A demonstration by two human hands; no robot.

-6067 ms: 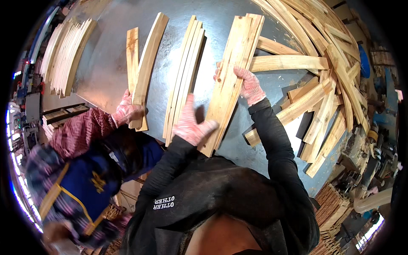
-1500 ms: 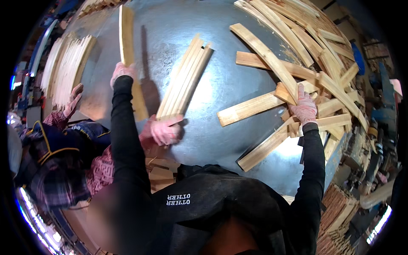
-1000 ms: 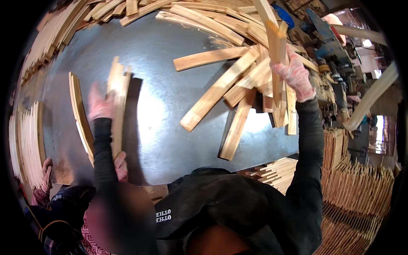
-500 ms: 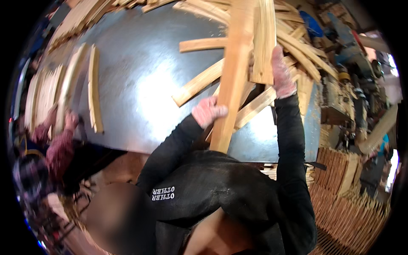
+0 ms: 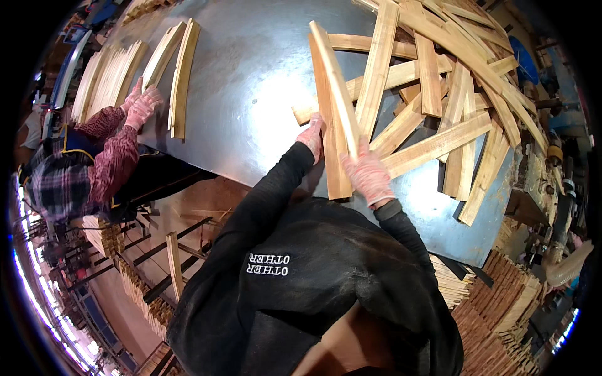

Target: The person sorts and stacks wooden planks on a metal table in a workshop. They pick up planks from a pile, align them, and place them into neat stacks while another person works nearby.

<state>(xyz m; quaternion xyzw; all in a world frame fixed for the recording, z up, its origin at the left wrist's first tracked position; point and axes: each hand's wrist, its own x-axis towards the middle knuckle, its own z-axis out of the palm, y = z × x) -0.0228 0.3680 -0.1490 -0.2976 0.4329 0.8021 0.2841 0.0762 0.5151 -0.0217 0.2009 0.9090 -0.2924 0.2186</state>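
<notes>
My left hand (image 5: pixel 311 136), in a whitish-pink glove, grips the left edge of a reddish wooden plank (image 5: pixel 334 156). Its fingertips are partly hidden by the wood. Tilted against that plank is a paler plank (image 5: pixel 338 84), standing partly on edge. My right hand (image 5: pixel 368 172), gloved alike, closes round the near end of the paler plank, close to the reddish one. Both planks point away from me over the metal table (image 5: pixel 244 138). A loose heap of planks (image 5: pixel 401 75) lies crisscross just to the right of them.
At the left, a co-worker's gloved hands (image 5: pixel 141 103) touch a plank beside a row of pale planks (image 5: pixel 113 75). One separate plank (image 5: pixel 183 81) lies nearer me. Stacked wood (image 5: pixel 501 301) stands low at the right, by machinery with a hose (image 5: pixel 567 263).
My right hand has come down and left from the far side to the near end of the paler plank. That plank now leans against the reddish one. The view has shifted right.
</notes>
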